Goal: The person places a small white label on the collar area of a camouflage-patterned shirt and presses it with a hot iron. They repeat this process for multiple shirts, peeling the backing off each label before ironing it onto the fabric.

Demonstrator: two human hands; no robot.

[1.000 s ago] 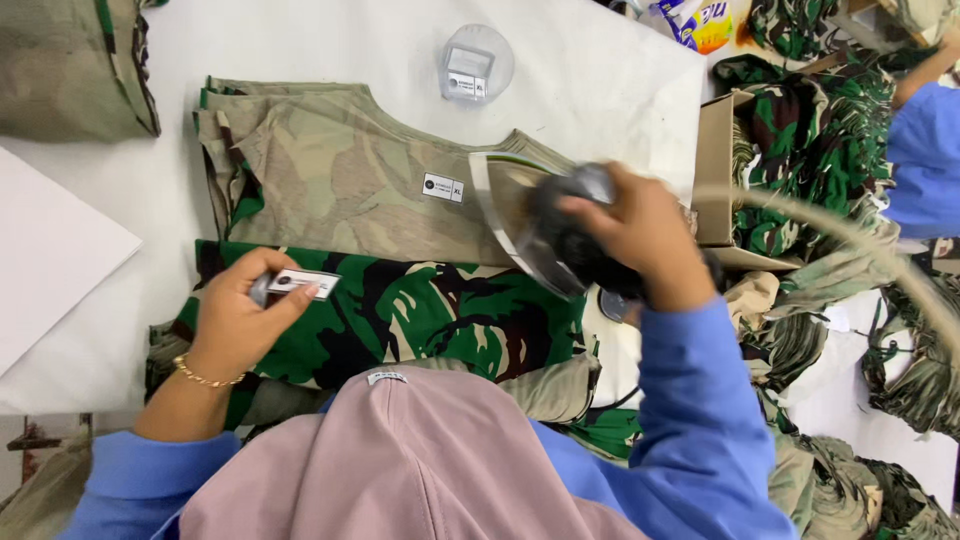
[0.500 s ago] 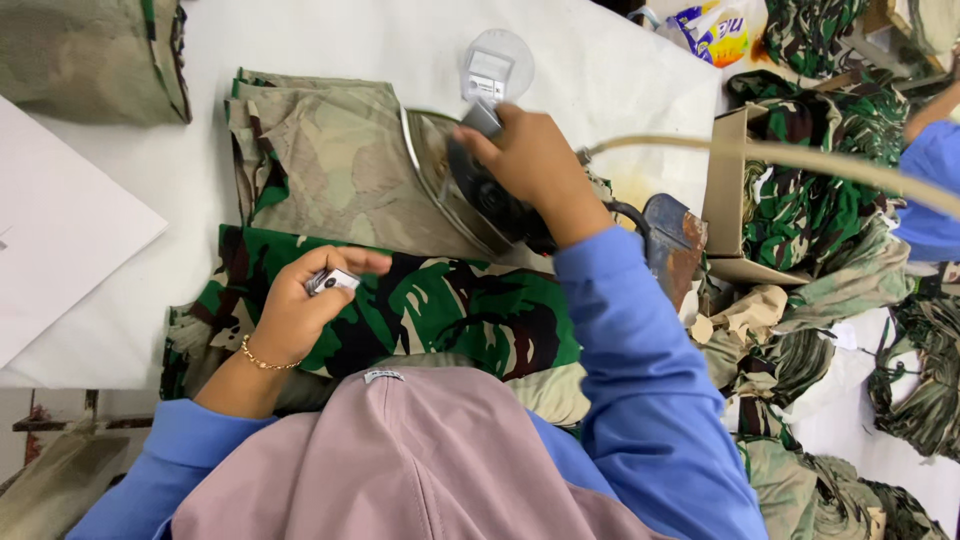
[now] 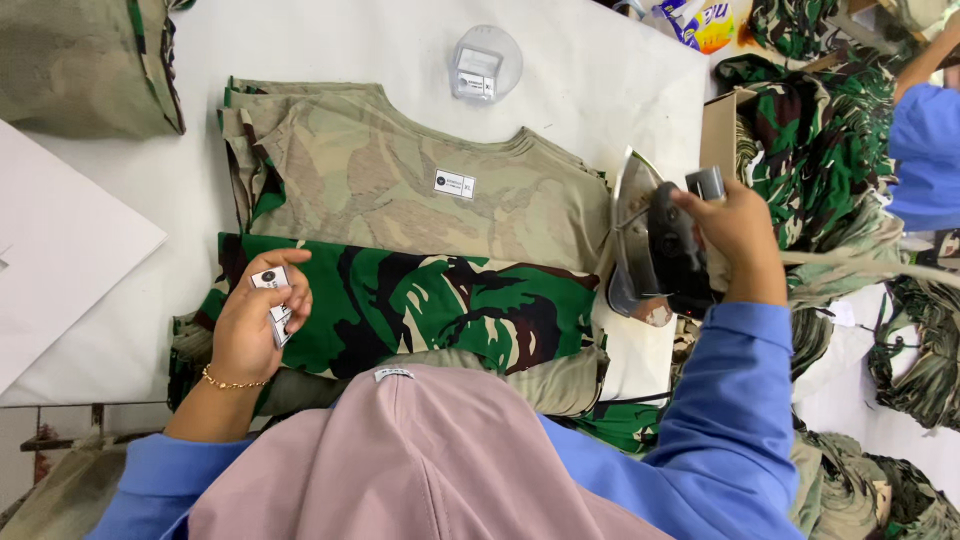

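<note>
Lifted off the pale camouflage shirt (image 3: 400, 190), where it pressed half a second ago, the iron (image 3: 655, 245) now stands tipped on its heel at the table's right edge, soleplate facing the cloth. The white table (image 3: 600, 70) carries that shirt inside out with a small white label (image 3: 455, 184) stuck near the collar, and a green camouflage garment (image 3: 420, 305) lying just below it. The right hand (image 3: 735, 235) stays clenched round the iron's handle. The left hand (image 3: 255, 325) rests on the green garment, fingers pinching a few small labels (image 3: 272, 290). Judging by this, pressing has paused between labels; placing the next one calls for a flat, square set before heat.
</note>
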